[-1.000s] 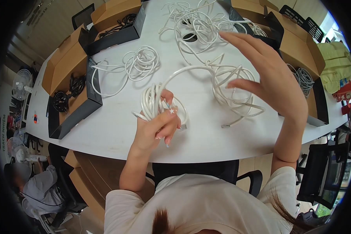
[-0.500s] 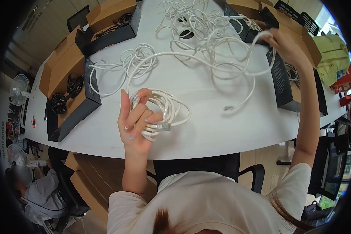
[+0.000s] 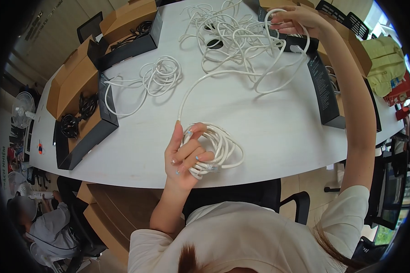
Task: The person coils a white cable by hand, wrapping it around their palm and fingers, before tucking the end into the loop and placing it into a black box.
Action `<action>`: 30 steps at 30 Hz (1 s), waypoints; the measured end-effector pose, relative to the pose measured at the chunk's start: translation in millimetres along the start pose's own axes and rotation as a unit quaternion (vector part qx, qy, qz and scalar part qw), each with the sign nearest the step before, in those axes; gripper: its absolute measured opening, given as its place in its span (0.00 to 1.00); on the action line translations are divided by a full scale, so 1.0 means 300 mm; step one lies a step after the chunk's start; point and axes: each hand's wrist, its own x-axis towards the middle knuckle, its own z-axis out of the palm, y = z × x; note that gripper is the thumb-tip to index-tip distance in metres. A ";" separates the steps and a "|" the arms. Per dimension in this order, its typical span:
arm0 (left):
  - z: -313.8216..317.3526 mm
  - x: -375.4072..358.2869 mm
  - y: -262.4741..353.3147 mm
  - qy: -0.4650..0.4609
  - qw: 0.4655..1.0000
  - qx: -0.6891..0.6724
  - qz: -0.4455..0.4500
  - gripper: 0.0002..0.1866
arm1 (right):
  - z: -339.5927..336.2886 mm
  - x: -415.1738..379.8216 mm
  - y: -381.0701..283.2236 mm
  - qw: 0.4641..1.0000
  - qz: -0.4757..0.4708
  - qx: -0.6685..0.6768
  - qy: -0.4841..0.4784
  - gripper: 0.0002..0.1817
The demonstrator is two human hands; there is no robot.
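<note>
My left hand (image 3: pixel 187 154) is closed around a coiled white network cable (image 3: pixel 225 148) above the table's near edge. A clear plug (image 3: pixel 211 168) sticks out below its fingers. From the coil, one strand arcs up and right to the tangle of white cables (image 3: pixel 234 34) at the far side. At the upper right, my right hand (image 3: pixel 296 20) is raised with a loop of white cable in its fingers. Another plug (image 3: pixel 296 48) hangs just below it. A separate loose coil of white cable (image 3: pixel 161 77) lies left of the tangle.
Open black boxes with brown lids stand around the table (image 3: pixel 136 150): a left box (image 3: pixel 84 145) and a far-left box (image 3: pixel 132 48) hold black cables, a right box (image 3: pixel 325 93) holds pale cable. A chair (image 3: pixel 241 191) is at the near edge. A seated person (image 3: pixel 52 223) is lower left.
My left hand has moved right and slightly down with the coil. My right hand has moved left and up, lifting the strand, whose loose plug end rose from the table's middle.
</note>
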 end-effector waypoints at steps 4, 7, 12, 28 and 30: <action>0.010 0.016 0.026 -0.012 0.999 -0.013 0.052 0.18 | 0.179 -0.232 -0.126 0.953 -0.062 -0.288 0.064 0.36; 0.012 0.022 0.037 -0.019 0.997 -0.009 0.079 0.18 | 0.279 -0.368 -0.156 0.889 -0.200 -0.358 0.205 0.20; 0.004 0.035 0.060 -0.049 0.993 -0.037 0.099 0.18 | 0.401 -0.554 0.097 0.721 -0.526 -0.392 0.225 0.11; -0.032 0.029 -0.108 -0.064 0.973 -0.209 -0.071 0.17 | 0.376 -0.141 0.164 0.733 -0.422 -0.506 0.168 0.36; -0.046 0.034 -0.135 -0.088 0.967 -0.220 -0.090 0.17 | 0.430 -0.100 0.174 0.711 -0.414 -0.541 0.173 0.28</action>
